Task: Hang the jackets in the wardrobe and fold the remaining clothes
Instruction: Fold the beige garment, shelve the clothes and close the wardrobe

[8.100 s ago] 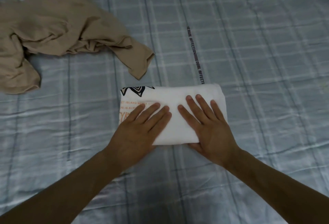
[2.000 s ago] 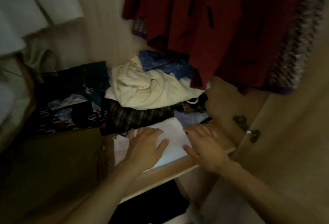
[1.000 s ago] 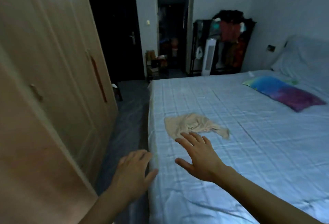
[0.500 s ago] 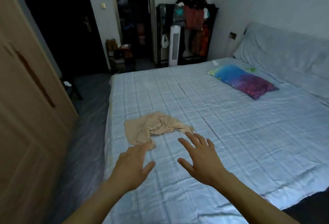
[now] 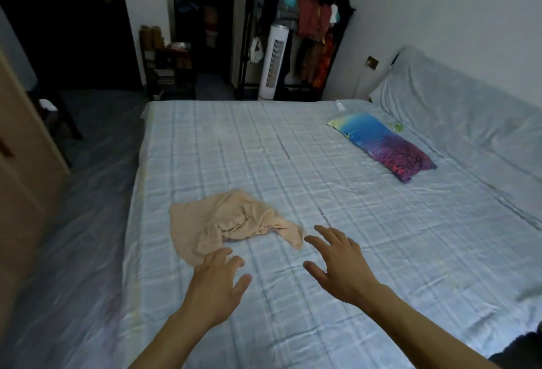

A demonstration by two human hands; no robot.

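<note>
Tan garment (image 5: 231, 222): crumpled in a loose heap on the bed (image 5: 366, 236), near the bed's left edge, at about 11 o'clock from the hands. One corner trails out toward 4 o'clock, ending just short of the right hand's fingertips. Kind of garment not clear from the bunching.

Left hand (image 5: 215, 283): held out above the sheet, fingers spread and relaxed, holding nothing; fingertips just beside the heap's near edge. Whether they touch the cloth, cannot tell.
Right hand (image 5: 337, 263): likewise spread wide and empty, just right of the trailing corner.

Judgement: step in hand is the reach for the last loose piece, for folding. To do it well: take it by two edges or the shoulders rather than a fistful from the middle, lift and shake it out, then lay it flat on the bare sheet at 6 o'clock of the heap, nearer the body. Smooth creases before the first fold.

Outward: multicoloured pillow (image 5: 381, 145) at 2 o'clock, well apart. Clothes rack (image 5: 311, 25) and white tower fan (image 5: 277, 63) at 12 o'clock, beyond the bed. Wardrobe door (image 5: 20, 169) at 9 o'clock.
</note>
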